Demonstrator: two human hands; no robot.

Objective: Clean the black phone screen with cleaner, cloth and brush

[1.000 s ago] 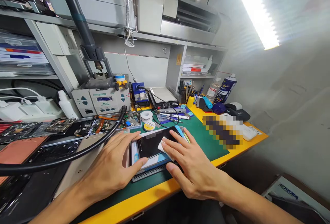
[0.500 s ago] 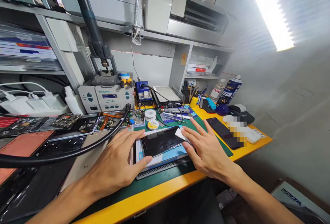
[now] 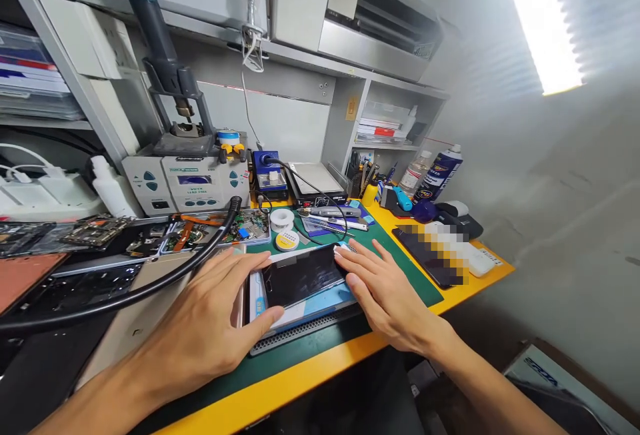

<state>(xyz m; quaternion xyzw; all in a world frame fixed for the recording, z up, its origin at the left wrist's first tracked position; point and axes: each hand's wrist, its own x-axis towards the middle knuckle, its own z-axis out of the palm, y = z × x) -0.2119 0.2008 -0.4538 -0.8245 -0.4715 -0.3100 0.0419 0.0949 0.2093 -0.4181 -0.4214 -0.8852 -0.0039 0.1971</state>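
Note:
A black smartphone lies screen up on a blue and white flat box. Smeary marks show on its glass. My left hand spans the phone's left end, index fingertip at the upper corner and thumb at the lower one, holding it there. At the right end, my right hand presses a small white wipe against the screen with its fingertips; most of the wipe is hidden beneath the fingers. Under the box, a perforated grey edge rests on the green mat.
A black hose arches over phone parts at left. Behind stand a rework station, a solder-wire spool and a hot plate. Another dark phone lies right, near a spray can. The yellow table edge runs in front.
My right fingers and the wipe have shifted slightly inward over the screen's right end, covering more of the wipe. My left hand keeps its place on the phone. The whole view has shifted slightly.

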